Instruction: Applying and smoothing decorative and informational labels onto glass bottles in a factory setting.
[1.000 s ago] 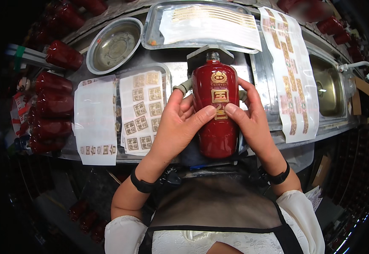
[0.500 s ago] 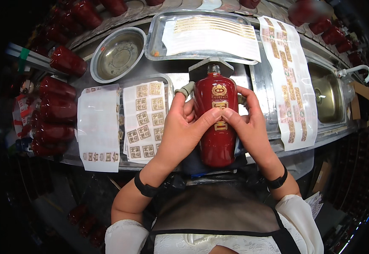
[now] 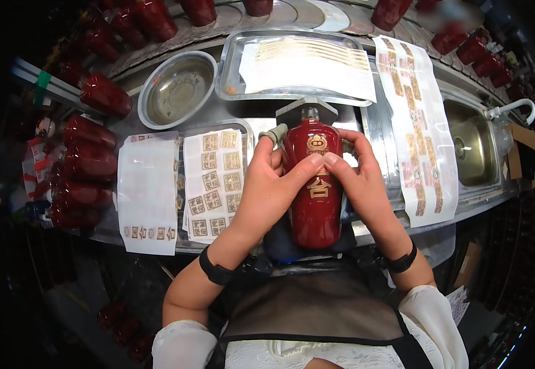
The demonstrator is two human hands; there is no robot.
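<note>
A glossy dark red bottle (image 3: 316, 218) with a bare glass neck leans back on a grey angled rest (image 3: 292, 109) in front of me. Gold marks run down its front: a round emblem (image 3: 317, 145) on top and a gold character (image 3: 319, 187) lower down. My left hand (image 3: 276, 178) holds the bottle's left side, a pale cover on its index finger. From the right side my right hand (image 3: 354, 172) holds it too. Both thumbs press side by side just below the emblem, partly hiding a mark between emblem and lower character.
White sheets of gold stickers (image 3: 213, 184) lie left, beside a mostly blank sheet (image 3: 147, 190). Behind stand a metal bowl (image 3: 177, 89) and a tray (image 3: 233, 80) of gold strips. A long sticker sheet (image 3: 424, 184) and a sink (image 3: 473, 147) are right. Red bottles (image 3: 89, 157) line the left.
The view has shifted slightly, so the table sits lower. My thumbs have moved up the bottle toward the emblem. The gold frame around the lower character no longer shows.
</note>
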